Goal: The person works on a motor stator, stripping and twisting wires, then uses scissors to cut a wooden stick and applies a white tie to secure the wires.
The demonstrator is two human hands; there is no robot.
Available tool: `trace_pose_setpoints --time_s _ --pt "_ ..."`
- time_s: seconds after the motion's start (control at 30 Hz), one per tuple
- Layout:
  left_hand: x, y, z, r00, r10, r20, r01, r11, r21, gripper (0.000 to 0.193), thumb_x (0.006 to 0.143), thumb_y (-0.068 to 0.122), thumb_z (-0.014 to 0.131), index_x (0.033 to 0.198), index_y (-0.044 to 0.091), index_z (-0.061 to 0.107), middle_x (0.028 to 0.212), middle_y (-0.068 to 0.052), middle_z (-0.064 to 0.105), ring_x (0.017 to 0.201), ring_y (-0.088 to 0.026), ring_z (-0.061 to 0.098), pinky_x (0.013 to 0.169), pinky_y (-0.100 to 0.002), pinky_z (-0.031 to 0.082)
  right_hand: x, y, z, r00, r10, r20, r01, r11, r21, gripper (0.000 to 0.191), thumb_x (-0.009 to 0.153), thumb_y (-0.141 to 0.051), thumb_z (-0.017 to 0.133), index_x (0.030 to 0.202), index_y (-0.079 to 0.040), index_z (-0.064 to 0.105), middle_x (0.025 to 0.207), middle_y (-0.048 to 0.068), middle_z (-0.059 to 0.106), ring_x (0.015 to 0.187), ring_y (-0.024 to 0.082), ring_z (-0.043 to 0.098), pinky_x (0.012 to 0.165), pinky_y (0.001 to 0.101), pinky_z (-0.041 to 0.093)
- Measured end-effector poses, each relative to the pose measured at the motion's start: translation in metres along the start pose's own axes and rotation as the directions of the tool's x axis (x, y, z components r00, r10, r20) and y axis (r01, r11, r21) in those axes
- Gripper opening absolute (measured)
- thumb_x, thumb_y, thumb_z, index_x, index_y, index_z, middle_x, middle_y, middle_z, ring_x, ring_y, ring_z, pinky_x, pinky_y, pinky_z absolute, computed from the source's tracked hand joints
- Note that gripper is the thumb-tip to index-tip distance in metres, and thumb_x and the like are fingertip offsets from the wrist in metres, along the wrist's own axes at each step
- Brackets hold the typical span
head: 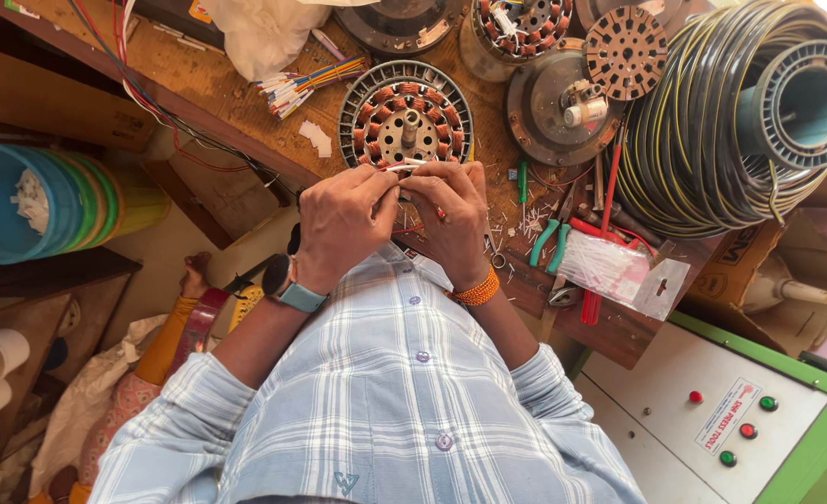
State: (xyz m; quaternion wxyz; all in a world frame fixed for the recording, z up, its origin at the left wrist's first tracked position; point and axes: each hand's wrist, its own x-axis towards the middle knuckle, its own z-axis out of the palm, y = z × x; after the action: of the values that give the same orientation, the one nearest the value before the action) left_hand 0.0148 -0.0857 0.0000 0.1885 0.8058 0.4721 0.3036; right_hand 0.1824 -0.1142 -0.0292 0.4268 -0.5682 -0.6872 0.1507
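Your left hand [339, 219] and right hand [451, 215] are together, fingertips pinching thin wire leads [402, 168] at the near edge of the wound stator [404, 126] on the wooden bench [199, 70]. Green-handled pliers [549, 241] lie just right.

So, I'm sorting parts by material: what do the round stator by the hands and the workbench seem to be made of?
Stator: copper-coloured wire coils inside a dull grey metal ring, probably steel or aluminium. Workbench: bare, worn brown wood, matte and scuffed. Both hands pinch thin wires beside the stator.
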Motion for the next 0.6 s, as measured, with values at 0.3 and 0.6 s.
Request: trace_pose_setpoints --time_s 0.3,0.6 --pt "-0.005 -0.005 -0.018 0.999 -0.024 0.035 0.025 0.999 -0.023 0.018 0.092 0.019 0.078 0.107 0.009 0.076 0.092 -0.007 0.074 0.080 -0.027 0.072 0.068 -0.039 0.055 0.001 0.008 -0.004 0.998 -0.045 0.034 0.046 0.999 -0.024 0.012 0.096 -0.009 0.073 0.108 -0.007 0.071 0.109 0.006 0.067 0.094 0.027 0.057 0.085 0.0392 0.049" --pt "0.004 -0.022 -0.012 0.957 -0.176 0.232 0.228 0.948 -0.222 0.020 0.085 0.024 0.082 0.098 0.009 0.079 0.089 -0.010 0.077 0.076 -0.023 0.077 0.066 -0.033 0.058 0.008 0.009 -0.011 0.993 -0.072 0.094 0.074 0.997 -0.022 0.013 0.095 -0.009 0.074 0.106 -0.006 0.070 0.109 0.008 0.066 0.098 0.027 0.061 0.085 0.0406 0.052"
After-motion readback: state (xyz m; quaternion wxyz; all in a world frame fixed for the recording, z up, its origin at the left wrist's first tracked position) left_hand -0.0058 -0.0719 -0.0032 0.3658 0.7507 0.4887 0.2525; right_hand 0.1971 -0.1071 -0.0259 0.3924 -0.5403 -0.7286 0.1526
